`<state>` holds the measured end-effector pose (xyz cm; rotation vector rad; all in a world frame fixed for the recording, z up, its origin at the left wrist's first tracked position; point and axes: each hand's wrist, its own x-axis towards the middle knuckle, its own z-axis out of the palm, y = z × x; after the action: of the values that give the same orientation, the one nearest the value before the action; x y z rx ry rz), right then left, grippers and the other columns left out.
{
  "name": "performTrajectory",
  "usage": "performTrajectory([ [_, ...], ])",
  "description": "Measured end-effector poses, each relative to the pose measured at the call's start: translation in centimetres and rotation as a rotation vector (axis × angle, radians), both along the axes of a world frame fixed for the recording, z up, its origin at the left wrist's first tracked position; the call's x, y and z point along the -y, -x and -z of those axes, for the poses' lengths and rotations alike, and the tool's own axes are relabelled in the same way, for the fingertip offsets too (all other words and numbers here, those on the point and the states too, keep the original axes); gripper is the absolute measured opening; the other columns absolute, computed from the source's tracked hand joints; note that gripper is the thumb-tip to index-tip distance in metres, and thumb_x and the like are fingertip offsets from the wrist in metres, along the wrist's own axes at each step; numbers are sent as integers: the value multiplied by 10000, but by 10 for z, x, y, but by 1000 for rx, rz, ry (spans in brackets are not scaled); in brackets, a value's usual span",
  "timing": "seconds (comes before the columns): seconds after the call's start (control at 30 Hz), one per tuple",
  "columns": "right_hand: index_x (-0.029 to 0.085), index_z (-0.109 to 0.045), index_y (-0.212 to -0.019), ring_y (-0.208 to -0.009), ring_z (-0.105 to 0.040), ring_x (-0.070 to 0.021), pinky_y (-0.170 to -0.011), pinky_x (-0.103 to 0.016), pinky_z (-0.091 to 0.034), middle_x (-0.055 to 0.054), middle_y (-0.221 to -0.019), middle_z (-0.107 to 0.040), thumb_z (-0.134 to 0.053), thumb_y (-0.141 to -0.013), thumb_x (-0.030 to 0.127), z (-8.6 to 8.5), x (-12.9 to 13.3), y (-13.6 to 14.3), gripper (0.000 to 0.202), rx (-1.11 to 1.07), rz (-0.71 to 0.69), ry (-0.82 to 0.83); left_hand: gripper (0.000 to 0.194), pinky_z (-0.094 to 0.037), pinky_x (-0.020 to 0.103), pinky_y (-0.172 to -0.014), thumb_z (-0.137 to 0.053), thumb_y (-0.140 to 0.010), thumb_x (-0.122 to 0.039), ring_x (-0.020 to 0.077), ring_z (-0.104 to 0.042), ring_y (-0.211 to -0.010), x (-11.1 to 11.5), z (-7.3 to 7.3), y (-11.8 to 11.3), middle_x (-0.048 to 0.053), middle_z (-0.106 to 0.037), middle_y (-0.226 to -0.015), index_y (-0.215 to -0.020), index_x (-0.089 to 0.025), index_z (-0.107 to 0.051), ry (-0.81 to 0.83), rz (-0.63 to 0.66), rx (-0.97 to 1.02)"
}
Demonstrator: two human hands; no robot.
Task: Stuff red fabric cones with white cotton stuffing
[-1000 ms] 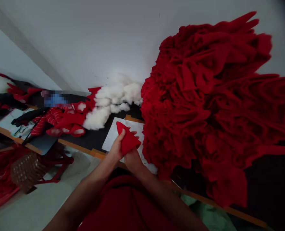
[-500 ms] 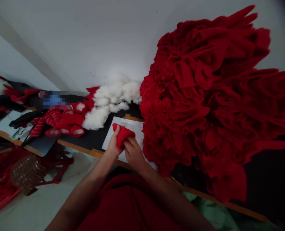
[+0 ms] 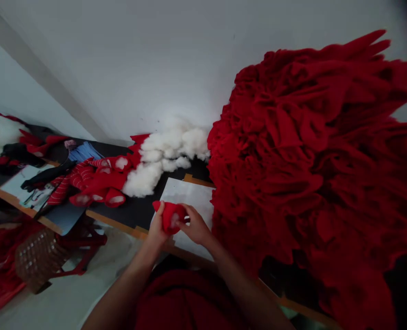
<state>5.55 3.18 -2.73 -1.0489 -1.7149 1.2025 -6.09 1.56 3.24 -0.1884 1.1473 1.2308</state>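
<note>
- A small red fabric piece (image 3: 169, 219) is held up in both hands above the near part of a white sheet (image 3: 194, 197); its open end faces the wearer and shows white filling (image 3: 175, 220) inside.
- The left hand (image 3: 158, 224) is curled around the piece from the left, thumb lying along its upper side near the pointed tip.
- The right hand (image 3: 192, 225) is partly closed, thumb and fingers bent at the right edge of the opening, gripping the rim with a small gap between thumb and forefinger.
- The sheet lies flat on the black worktop (image 3: 131, 213), which has a brown front edge.
- Behind the sheet, to its left, a heap of loose white stuffing (image 3: 175, 144) sits near the wall (image 3: 148, 68).
- Left of that heap lie plump red pieces (image 3: 107, 185) with white showing at their ends, and striped red pieces (image 3: 79, 176) beside them.
- A blue cloth (image 3: 84, 152) rests just behind the striped ones.
- To the right, a tall pile of red fabric (image 3: 292, 165) overlaps the sheet's right side.
- At lower left, a brown slatted seat (image 3: 38, 252) stands below worktop level.
</note>
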Motion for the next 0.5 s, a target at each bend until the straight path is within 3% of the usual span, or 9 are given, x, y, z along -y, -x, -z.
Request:
performTrajectory([
  [0.07,193,-516,-1120,-844,-599,-140,-650,-266,-527,-75,-1062,-567,-527,-723,144,13,-28,6,400,73,-74,-32,283,-505,264,-536,-488,-821,-373,148,-608,-507,5,1,24,47,-646,-606,-712,-123,-566,38,-51,-55],
  [0.17,138,-520,-1145,-1045,-527,-184,-885,-373,-454,-124,-1130,-547,-452,-769,84,27,-96,27,386,327,125,-146,259,-507,262,-546,-502,-814,-366,143,-608,-503,10,-1,55,26,-640,-590,-718,-135,-573,98,-106,-96],
  [0.23,142,-486,-1205,-1200,-401,-193,-976,-370,-373,-130,-1300,-438,-401,-755,-4,33,-145,46,481,529,106,-185,245,-512,269,-559,-511,-807,-368,150,-617,-528,13,-2,68,24,-648,-609,-742,-143,-584,123,-117,-82],
  [0.33,193,-522,-1179,-1255,-321,-202,-996,-369,-332,-74,-1384,-364,-400,-733,-46,44,-204,71,520,612,101,-191,187,-515,251,-567,-535,-797,-338,142,-625,-559,14,-3,83,11,-658,-637,-773,-162,-597,133,-175,-64],
  [0.4,185,-575,-1110,-1227,-353,-207,-978,-368,-334,-83,-1353,-408,-405,-736,-40,54,-226,81,469,623,130,-173,153,-517,234,-584,-540,-798,-310,130,-627,-568,11,-2,92,4,-662,-652,-779,-172,-602,149,-210,-59],
  [0.5,117,-647,-939,-1096,-466,-207,-902,-327,-379,-145,-1192,-545,-407,-737,-21,65,-239,83,342,656,175,-139,162,-520,229,-606,-514,-815,-303,125,-628,-578,2,-3,108,5,-662,-667,-791,-173,-608,175,-214,-35],
])
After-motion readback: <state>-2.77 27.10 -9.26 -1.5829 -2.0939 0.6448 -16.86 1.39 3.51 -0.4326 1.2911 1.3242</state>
